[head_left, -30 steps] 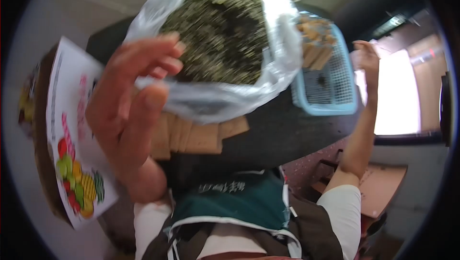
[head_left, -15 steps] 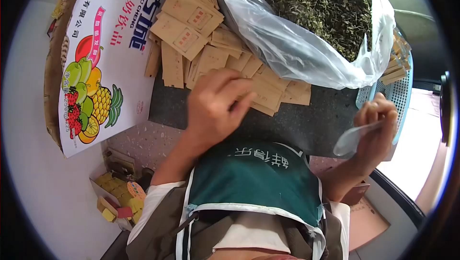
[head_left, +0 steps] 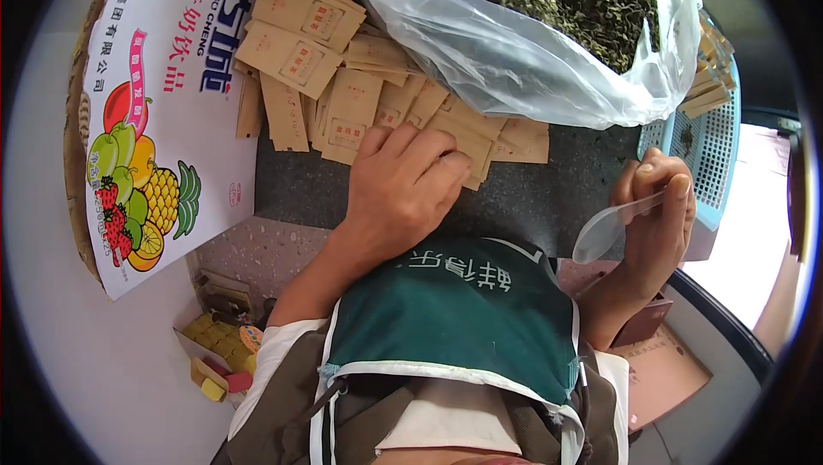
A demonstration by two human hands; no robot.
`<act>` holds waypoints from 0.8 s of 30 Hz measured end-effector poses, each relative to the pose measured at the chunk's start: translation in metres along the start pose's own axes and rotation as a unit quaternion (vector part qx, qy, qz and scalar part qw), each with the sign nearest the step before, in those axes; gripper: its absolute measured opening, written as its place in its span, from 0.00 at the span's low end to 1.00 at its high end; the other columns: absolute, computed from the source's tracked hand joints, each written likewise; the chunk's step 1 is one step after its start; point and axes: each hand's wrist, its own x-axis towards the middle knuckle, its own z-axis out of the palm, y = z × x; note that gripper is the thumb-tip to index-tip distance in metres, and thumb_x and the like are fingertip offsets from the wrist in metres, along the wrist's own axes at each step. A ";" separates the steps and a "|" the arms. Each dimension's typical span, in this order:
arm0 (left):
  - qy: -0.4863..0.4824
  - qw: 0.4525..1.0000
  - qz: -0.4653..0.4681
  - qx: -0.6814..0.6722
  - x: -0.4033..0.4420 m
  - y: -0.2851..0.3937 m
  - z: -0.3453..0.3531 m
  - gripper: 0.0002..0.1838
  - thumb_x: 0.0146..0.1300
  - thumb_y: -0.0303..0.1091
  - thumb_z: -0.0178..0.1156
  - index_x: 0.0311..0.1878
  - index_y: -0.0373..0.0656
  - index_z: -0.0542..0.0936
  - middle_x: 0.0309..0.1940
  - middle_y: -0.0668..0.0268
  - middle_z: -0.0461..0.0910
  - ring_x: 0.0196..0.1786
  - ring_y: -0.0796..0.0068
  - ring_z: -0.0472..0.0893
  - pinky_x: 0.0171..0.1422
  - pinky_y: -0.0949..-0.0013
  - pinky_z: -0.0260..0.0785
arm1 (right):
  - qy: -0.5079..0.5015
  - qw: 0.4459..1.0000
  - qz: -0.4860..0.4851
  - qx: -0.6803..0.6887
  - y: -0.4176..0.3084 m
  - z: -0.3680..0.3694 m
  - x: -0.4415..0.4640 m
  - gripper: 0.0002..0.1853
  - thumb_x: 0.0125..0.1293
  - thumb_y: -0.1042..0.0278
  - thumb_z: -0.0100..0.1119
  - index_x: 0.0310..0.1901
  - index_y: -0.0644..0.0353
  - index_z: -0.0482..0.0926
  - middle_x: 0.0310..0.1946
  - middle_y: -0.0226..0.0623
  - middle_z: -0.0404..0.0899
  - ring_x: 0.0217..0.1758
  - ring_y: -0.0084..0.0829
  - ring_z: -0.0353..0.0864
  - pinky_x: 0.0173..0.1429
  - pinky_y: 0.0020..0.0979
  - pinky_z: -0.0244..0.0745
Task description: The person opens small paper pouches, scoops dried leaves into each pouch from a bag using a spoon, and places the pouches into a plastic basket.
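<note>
My left hand (head_left: pixel 403 180) lies at the near edge of a heap of brown paper packets (head_left: pixel 353 109), its back up. Its fingers are curled down over the packets and the fingertips are hidden, so what they hold, if anything, does not show. On the right, my right hand (head_left: pixel 658 212) is closed around the handle of a translucent plastic spoon (head_left: pixel 602 232), whose bowl points left over the table's front edge. Behind the packets, a clear plastic bag (head_left: pixel 549 92) stands open, full of dried green leaves (head_left: pixel 566 2).
At left stands a white printed carton (head_left: pixel 163 122). A blue plastic basket (head_left: pixel 716 152) with more packets is at right, beside the bag. The dark tabletop (head_left: pixel 549 195) lies before me. Below left, a small box (head_left: pixel 214 336) holds yellow pieces.
My left hand has come down onto the near packets, its fingers curling over them. My right hand still grips the spoon. The whole view has shifted slightly, moving the tabletop things up and left.
</note>
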 end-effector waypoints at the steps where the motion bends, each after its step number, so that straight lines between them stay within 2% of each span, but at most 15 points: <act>1: 0.022 1.000 0.003 -0.015 0.001 0.002 -0.001 0.09 0.51 0.31 0.68 0.36 0.48 0.82 0.37 0.70 0.76 0.43 0.68 0.75 0.52 0.61 0.64 | 0.016 1.000 -0.004 0.020 0.000 0.000 -0.001 0.22 0.81 0.54 0.43 0.41 0.67 0.76 0.27 0.33 0.65 0.23 0.22 0.67 0.27 0.23 0.60; 5: -0.033 0.999 -0.028 -0.005 0.004 0.000 -0.002 0.09 0.50 0.31 0.69 0.36 0.48 0.82 0.36 0.71 0.76 0.41 0.69 0.76 0.51 0.62 0.64 | -0.011 0.999 -0.004 0.050 -0.002 -0.005 0.003 0.20 0.82 0.52 0.41 0.41 0.62 0.74 0.28 0.30 0.63 0.25 0.21 0.63 0.30 0.23 0.59; 7: -0.017 0.999 0.008 0.044 -0.002 -0.011 0.010 0.10 0.48 0.32 0.71 0.34 0.49 0.82 0.36 0.72 0.76 0.41 0.69 0.76 0.50 0.62 0.64 | -0.006 0.998 -0.007 0.064 0.000 -0.005 0.004 0.21 0.82 0.55 0.42 0.39 0.65 0.75 0.29 0.33 0.66 0.25 0.23 0.67 0.31 0.25 0.63; 11: 0.013 0.998 0.029 0.045 0.001 -0.009 0.006 0.11 0.47 0.32 0.73 0.34 0.48 0.82 0.36 0.72 0.77 0.40 0.69 0.77 0.48 0.62 0.64 | -0.029 0.997 0.009 0.067 0.001 -0.003 0.005 0.21 0.82 0.55 0.41 0.38 0.65 0.75 0.30 0.33 0.66 0.26 0.24 0.66 0.31 0.26 0.63; 13: 0.061 0.995 0.044 -0.065 0.005 0.000 -0.012 0.12 0.45 0.30 0.74 0.34 0.48 0.83 0.35 0.70 0.78 0.35 0.69 0.78 0.42 0.64 0.65 | -0.042 0.996 -0.002 0.084 0.001 -0.003 0.005 0.20 0.82 0.56 0.42 0.40 0.64 0.75 0.30 0.32 0.65 0.27 0.24 0.67 0.33 0.25 0.66; 14: 0.059 0.995 0.046 -0.066 0.006 0.005 -0.020 0.12 0.45 0.30 0.74 0.34 0.48 0.83 0.35 0.70 0.78 0.35 0.69 0.78 0.42 0.64 0.65 | -0.039 0.996 -0.002 0.084 -0.001 -0.002 0.004 0.20 0.82 0.56 0.42 0.40 0.64 0.75 0.30 0.32 0.65 0.27 0.24 0.67 0.33 0.25 0.66; 16: 0.108 0.982 0.051 -0.146 0.010 0.011 -0.037 0.15 0.43 0.28 0.76 0.36 0.47 0.83 0.33 0.69 0.79 0.30 0.70 0.78 0.35 0.65 0.65 | 0.011 0.992 0.009 0.126 -0.010 0.004 0.003 0.17 0.81 0.57 0.44 0.43 0.64 0.74 0.29 0.32 0.64 0.28 0.24 0.68 0.35 0.26 0.70; 17: 0.131 0.976 0.074 -0.160 0.013 0.009 -0.042 0.17 0.43 0.28 0.77 0.37 0.47 0.82 0.32 0.69 0.79 0.28 0.71 0.77 0.33 0.67 0.65 | 0.026 0.995 0.007 0.095 -0.017 0.008 0.003 0.16 0.80 0.56 0.48 0.45 0.63 0.72 0.29 0.32 0.65 0.27 0.23 0.69 0.36 0.25 0.73; 20: 0.163 0.973 0.092 -0.133 0.017 0.017 -0.052 0.16 0.44 0.28 0.77 0.37 0.48 0.82 0.31 0.70 0.79 0.28 0.72 0.77 0.34 0.68 0.66 | -0.026 0.999 -0.017 0.027 -0.033 0.011 0.000 0.16 0.79 0.55 0.50 0.44 0.62 0.72 0.30 0.33 0.67 0.26 0.22 0.70 0.34 0.24 0.74; 21: 0.193 0.970 0.117 -0.095 0.018 0.017 -0.049 0.15 0.46 0.30 0.76 0.37 0.48 0.83 0.31 0.71 0.78 0.28 0.73 0.76 0.34 0.69 0.66 | -0.015 0.999 -0.031 -0.010 -0.036 0.016 -0.002 0.16 0.78 0.55 0.51 0.44 0.62 0.72 0.31 0.35 0.69 0.25 0.20 0.71 0.31 0.21 0.72; 24: 0.186 0.971 0.146 -0.042 0.022 0.021 -0.051 0.13 0.49 0.32 0.75 0.37 0.47 0.83 0.30 0.72 0.77 0.28 0.74 0.76 0.34 0.70 0.65 | -0.005 0.994 -0.059 -0.087 -0.043 0.025 -0.004 0.16 0.78 0.56 0.51 0.44 0.63 0.72 0.32 0.36 0.71 0.26 0.20 0.73 0.31 0.21 0.71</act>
